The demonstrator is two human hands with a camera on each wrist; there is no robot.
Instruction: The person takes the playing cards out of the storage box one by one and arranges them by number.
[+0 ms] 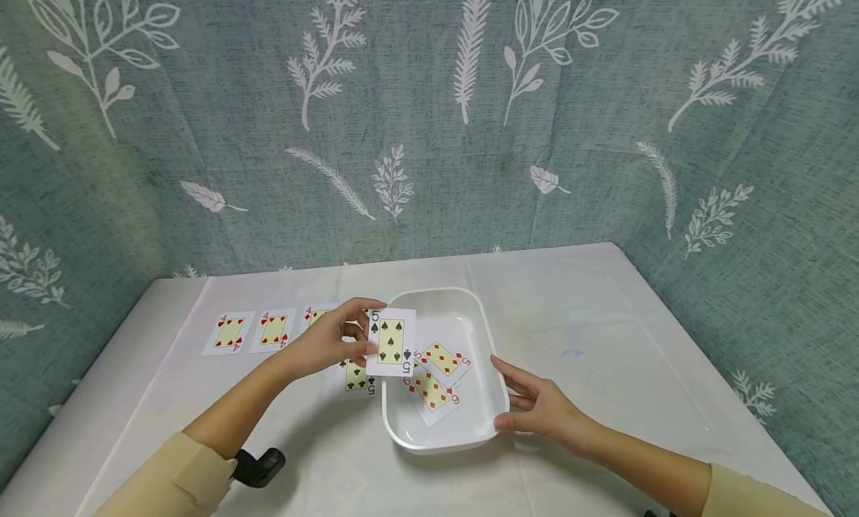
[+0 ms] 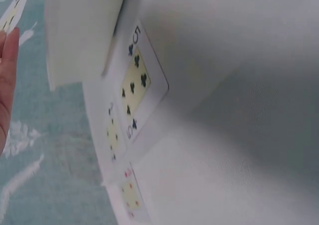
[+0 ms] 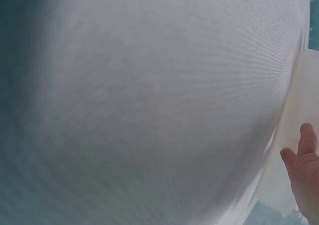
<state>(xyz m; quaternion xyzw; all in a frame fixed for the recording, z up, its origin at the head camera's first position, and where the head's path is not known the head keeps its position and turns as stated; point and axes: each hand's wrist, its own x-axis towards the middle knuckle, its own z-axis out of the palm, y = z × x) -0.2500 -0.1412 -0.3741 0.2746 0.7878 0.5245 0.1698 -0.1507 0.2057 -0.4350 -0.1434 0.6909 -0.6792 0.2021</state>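
While the left hand (image 1: 335, 343) pinches the five of spades (image 1: 391, 344) by one edge, likely so its face shows, the right hand (image 1: 542, 409), fingers extended, touches the tray (image 1: 478, 401) opposite, seemingly bracing it. Diamond cards (image 1: 443, 359) lie inside, right of the grip; red fours (image 1: 273, 330) lie left.

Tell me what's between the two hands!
In the head view, the five of spades, pinched by the left hand, then the white tub with diamond cards inside.

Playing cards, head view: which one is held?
The five of spades, pinched in the left hand. The others, such as the five of clubs on the tablecloth and five of diamonds in the white tub, lie unheld.
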